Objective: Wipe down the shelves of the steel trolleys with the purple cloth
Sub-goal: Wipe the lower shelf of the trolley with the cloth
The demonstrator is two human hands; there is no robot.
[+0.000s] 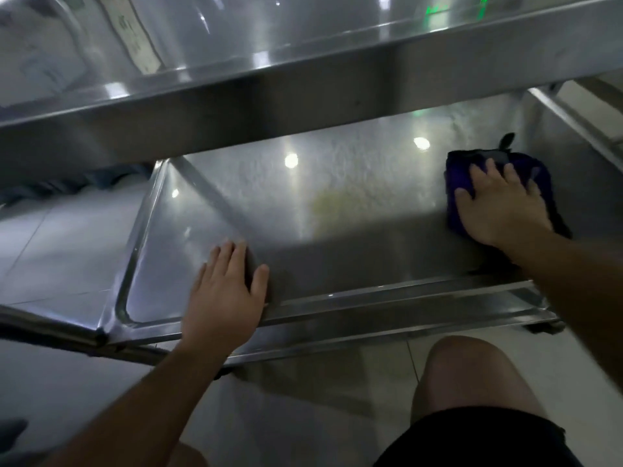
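The right hand [502, 205] lies flat, fingers straight and slightly spread, pressing the purple cloth [472, 170] down on the lower shelf [337, 203] of the steel trolley, near that shelf's right end. The cloth is bunched under the palm, its long axis running roughly from the shelf's near rim toward its back. The left hand [224, 294] is released, palm down with straight fingers, resting on the shelf's near rim toward its left corner. The upper shelf [236, 96] overhangs the lower shelf.
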